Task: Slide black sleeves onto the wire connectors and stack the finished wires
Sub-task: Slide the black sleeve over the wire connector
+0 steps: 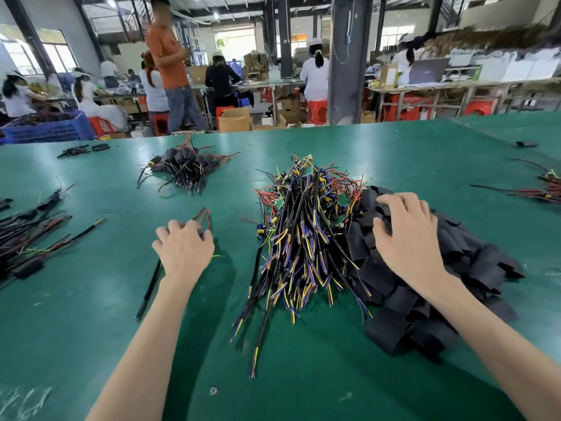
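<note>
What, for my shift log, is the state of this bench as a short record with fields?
surface: green table
left hand: fingers curled round a wire that lies on the table
right hand: rests on the sleeve pile; whether it pinches a sleeve cannot be told
unsleeved wires: heap between the hands, beside the sleeve pile
sleeved wires: pile farther back, left of the heap

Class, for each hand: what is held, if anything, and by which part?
The left hand grips a wire near its red-lead end. The right hand rests on the black sleeves; any pinch is unclear.
</note>
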Motion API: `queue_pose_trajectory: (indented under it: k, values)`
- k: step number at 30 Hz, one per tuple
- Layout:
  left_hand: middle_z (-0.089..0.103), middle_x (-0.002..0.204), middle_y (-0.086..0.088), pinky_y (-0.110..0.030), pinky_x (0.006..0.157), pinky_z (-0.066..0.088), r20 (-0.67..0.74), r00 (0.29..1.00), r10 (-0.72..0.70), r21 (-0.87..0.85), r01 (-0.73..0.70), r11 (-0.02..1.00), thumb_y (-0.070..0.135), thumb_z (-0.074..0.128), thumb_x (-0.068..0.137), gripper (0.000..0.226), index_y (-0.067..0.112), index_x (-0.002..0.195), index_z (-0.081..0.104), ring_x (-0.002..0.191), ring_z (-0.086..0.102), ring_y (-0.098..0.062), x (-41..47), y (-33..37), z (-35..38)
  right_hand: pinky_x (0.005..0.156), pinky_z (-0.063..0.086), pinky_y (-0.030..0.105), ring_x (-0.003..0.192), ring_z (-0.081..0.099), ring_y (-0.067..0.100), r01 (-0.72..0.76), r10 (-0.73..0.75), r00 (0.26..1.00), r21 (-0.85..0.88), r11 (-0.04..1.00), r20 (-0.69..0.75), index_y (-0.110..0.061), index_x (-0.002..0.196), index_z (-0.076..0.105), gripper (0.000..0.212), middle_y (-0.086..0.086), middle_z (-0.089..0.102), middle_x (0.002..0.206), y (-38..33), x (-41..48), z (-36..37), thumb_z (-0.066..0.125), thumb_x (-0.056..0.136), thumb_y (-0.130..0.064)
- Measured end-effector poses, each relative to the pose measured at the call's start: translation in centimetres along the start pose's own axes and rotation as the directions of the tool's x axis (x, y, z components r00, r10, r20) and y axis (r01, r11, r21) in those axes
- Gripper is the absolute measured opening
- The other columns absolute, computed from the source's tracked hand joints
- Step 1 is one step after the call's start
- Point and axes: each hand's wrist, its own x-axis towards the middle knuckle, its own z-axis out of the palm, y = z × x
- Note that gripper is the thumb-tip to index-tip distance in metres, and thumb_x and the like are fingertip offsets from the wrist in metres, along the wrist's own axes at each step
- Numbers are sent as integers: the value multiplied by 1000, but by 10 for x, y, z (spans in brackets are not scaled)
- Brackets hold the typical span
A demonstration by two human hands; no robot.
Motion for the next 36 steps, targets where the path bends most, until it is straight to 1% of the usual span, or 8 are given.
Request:
queue_pose_trajectory:
  k: [3,7,11,15,21,26,31,36]
  values:
    - [49,123,-13,-42,96,30,78,993,88,70,-93,993,29,63,87,31,20,116,61,117,38,-34,-4,1,5,85,37,48,106,46,38,-27,28,999,-28,999,44,-7,114,58,31,16,52,112,4,1,2,61,83,-10]
    - [50,123,-14,-42,96,29,65,998,22,55,-26,998,21,64,86,34,19,120,60,116,39,-35,-1,-4,2,87,36,47,107,45,37,-49,54,996,-69,996,66,-9,115,59,31,15,53,111,6,1,3,61,84,-12]
    - [57,116,-14,-42,98,32,-35,999,-27,-291,15,956,24,62,87,27,19,113,64,113,46,-35,1,24,-15,88,34,47,108,44,36,-58,80,991,-190,980,107,-10,118,56,32,14,52,113,9,3,4,57,86,-15]
    - [69,106,-1,-34,97,42,-37,977,211,-580,-193,792,23,55,90,20,16,103,69,103,59,-22,2,92,-33,87,35,45,107,45,34,-37,84,979,-244,969,187,-14,124,55,35,11,53,117,11,2,8,52,89,-20]
    - [67,104,-3,-36,93,34,132,934,332,-405,-255,878,47,51,90,36,18,104,68,106,56,-25,30,182,-34,93,30,40,112,47,28,61,-5,965,-204,977,262,-23,119,61,33,1,55,118,10,1,7,56,88,-35]
    - [67,110,-1,-37,95,39,48,933,358,-378,-314,871,25,59,88,15,18,96,70,106,57,-26,34,194,-32,96,28,38,114,45,23,161,-62,938,-270,949,341,-25,117,62,36,-2,52,118,11,1,5,51,89,-45]
    - [66,97,-11,-33,74,44,-66,918,392,-352,-389,851,14,53,91,14,7,96,64,92,59,-32,32,197,-32,92,31,37,111,44,23,246,-93,901,-324,914,423,-22,109,63,31,-2,48,119,11,-1,4,46,91,-41]
    - [37,59,-1,-25,46,28,154,946,285,-453,-189,871,20,67,84,42,12,59,35,63,39,-21,36,206,-34,87,34,36,108,43,24,286,-102,881,-347,893,462,-19,105,61,25,1,47,114,9,-1,3,44,92,-34]
